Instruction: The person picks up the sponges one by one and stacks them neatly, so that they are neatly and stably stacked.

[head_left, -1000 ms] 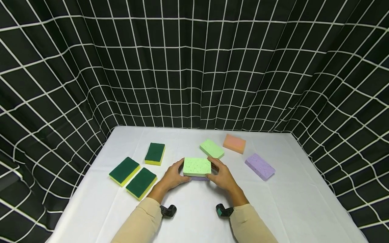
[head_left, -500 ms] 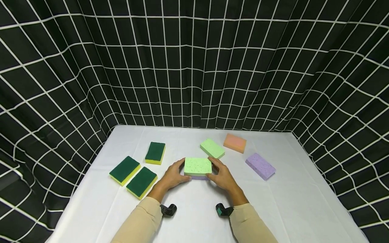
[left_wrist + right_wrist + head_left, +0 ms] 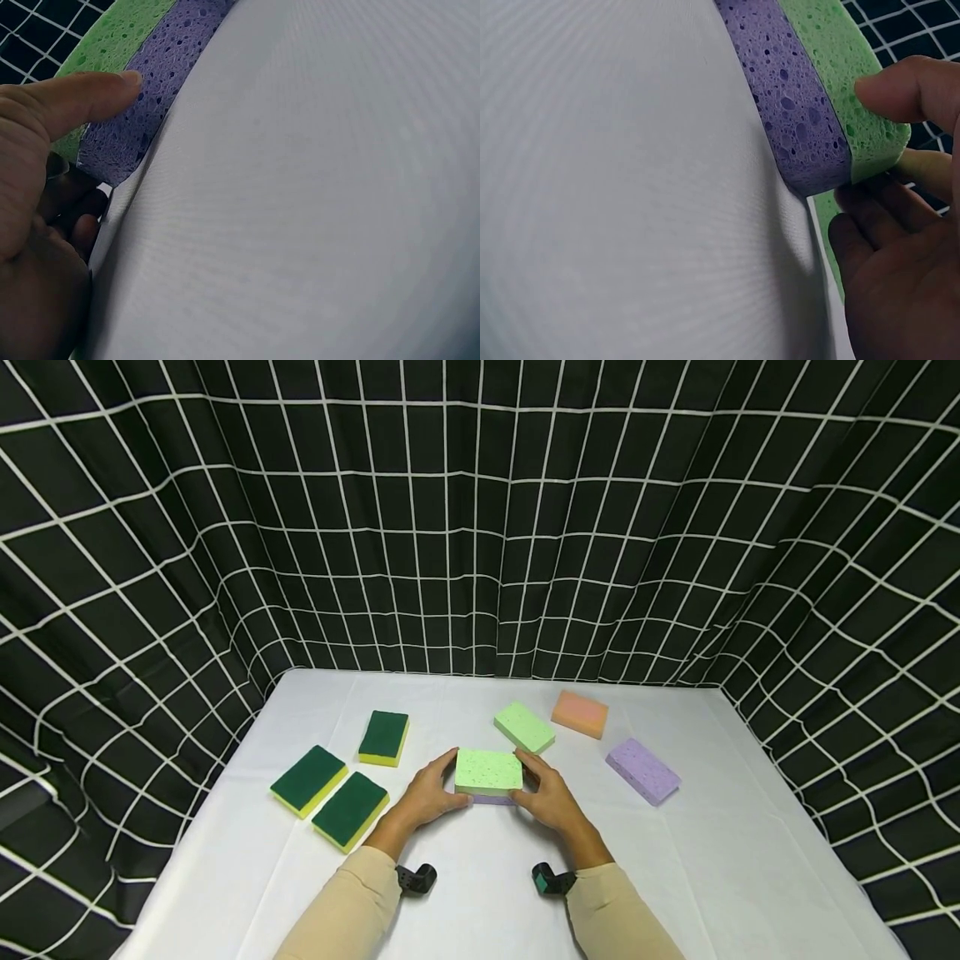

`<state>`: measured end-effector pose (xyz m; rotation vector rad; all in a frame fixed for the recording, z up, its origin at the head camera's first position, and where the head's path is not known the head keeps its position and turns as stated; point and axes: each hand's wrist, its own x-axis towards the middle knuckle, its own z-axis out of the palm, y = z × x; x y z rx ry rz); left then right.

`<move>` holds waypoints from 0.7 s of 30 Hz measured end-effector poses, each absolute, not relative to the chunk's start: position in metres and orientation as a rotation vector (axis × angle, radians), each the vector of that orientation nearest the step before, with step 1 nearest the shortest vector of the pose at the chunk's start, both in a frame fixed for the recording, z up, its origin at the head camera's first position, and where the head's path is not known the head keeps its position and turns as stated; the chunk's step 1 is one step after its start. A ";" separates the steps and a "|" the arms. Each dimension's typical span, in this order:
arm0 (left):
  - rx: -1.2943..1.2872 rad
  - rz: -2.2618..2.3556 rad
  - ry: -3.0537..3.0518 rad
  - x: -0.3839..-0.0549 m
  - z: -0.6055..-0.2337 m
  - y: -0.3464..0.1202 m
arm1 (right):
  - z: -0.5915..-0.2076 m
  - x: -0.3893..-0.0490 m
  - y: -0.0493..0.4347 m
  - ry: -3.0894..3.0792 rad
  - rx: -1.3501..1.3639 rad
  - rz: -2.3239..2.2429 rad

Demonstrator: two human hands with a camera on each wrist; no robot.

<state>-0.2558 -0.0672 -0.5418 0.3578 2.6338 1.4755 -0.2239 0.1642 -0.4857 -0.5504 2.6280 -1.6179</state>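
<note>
A light green sponge (image 3: 488,770) lies flat on top of a purple sponge (image 3: 492,799), their long sides lined up, on the white-covered table. My left hand (image 3: 427,793) grips the left end of the stack. In the left wrist view its thumb crosses the green sponge (image 3: 112,37), and the tip presses the purple sponge (image 3: 154,86). At the right end my right hand (image 3: 551,793) grips the green sponge, its thumb against the front side of the green sponge (image 3: 840,67) in the right wrist view. The purple sponge (image 3: 784,82) rests on the cloth beneath.
Several other sponges lie around: green-and-yellow scrub sponges (image 3: 350,810) at left, a second light green sponge (image 3: 523,727) just behind the stack, an orange sponge (image 3: 580,714) at the back right, another purple sponge (image 3: 642,771) at right. A black grid curtain (image 3: 480,527) encloses the white table (image 3: 480,910).
</note>
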 end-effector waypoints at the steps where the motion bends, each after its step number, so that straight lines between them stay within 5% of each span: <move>1: 0.358 1.476 2.634 -0.256 -0.542 -0.067 | -0.490 -0.226 0.165 2.626 -0.550 -1.629; 21: 0.459 1.791 2.350 -0.258 -0.537 -0.073 | -0.524 -0.243 0.172 2.670 -0.508 -1.600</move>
